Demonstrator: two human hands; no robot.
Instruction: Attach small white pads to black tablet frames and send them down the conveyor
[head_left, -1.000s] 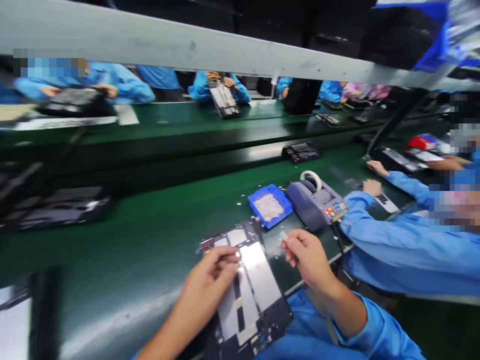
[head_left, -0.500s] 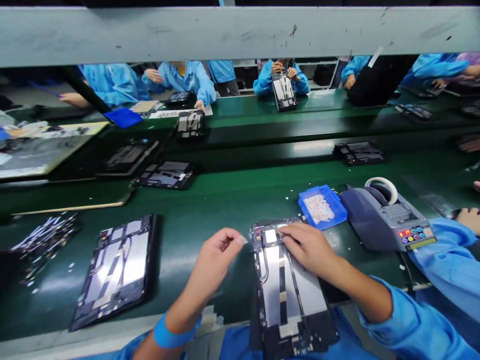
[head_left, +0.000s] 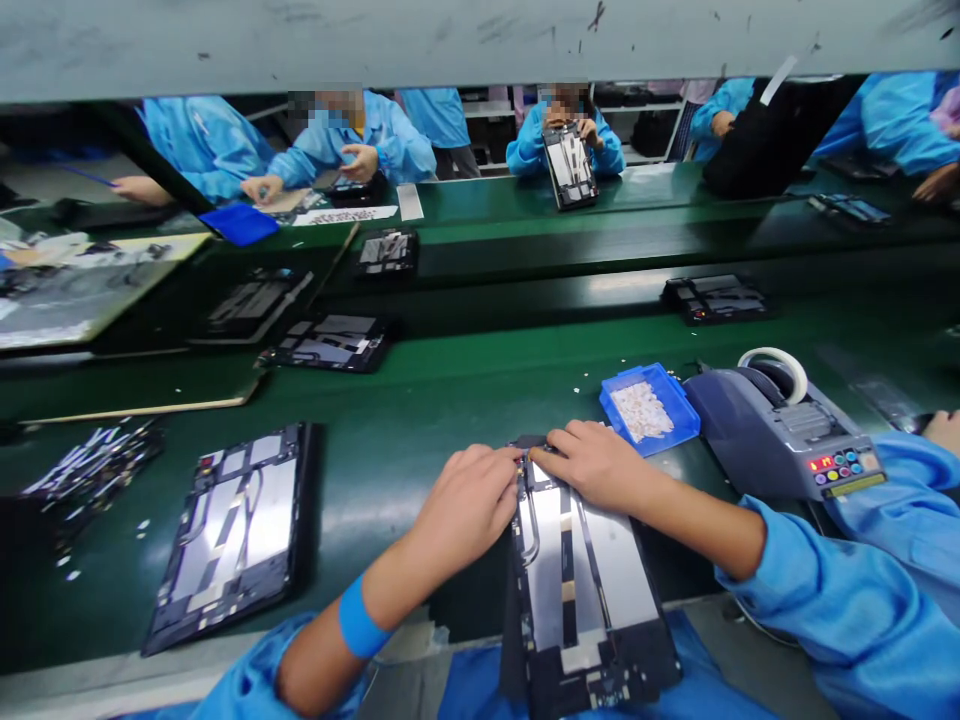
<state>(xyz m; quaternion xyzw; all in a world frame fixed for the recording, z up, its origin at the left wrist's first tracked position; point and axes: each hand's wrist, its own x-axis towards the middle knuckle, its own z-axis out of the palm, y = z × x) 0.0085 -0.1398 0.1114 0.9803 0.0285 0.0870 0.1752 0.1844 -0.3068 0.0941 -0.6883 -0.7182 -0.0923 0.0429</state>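
Observation:
An opened tablet [head_left: 626, 585], its silver battery cells and dark ribbon cables showing, lies tilted across the table's front edge. At its upper left corner is my left hand [head_left: 474, 500], wearing a blue wristband [head_left: 362, 617]. Its fingers are pressed together, and whatever is between the fingertips is hidden. My right hand [head_left: 604, 467] grips the tablet's top edge, with thumb on the inner face close to the left fingertips. Just behind the right hand sits a blue tray [head_left: 681, 412] holding many small whitish pieces [head_left: 642, 410].
To the right stands a grey tape dispenser [head_left: 757, 440], near another person's blue sleeve [head_left: 892, 490]. A second opened tablet [head_left: 232, 530] lies left, beside a pile of thin strips [head_left: 97, 475]. More opened tablets [head_left: 330, 342] lie farther back. Overhead runs a grey beam [head_left: 480, 45]; co-workers sit opposite.
My left hand has moved right, from beside the tablet with a small pale piece pinched in it, onto the tablet's corner. My right hand has shifted slightly to the upper left corner.

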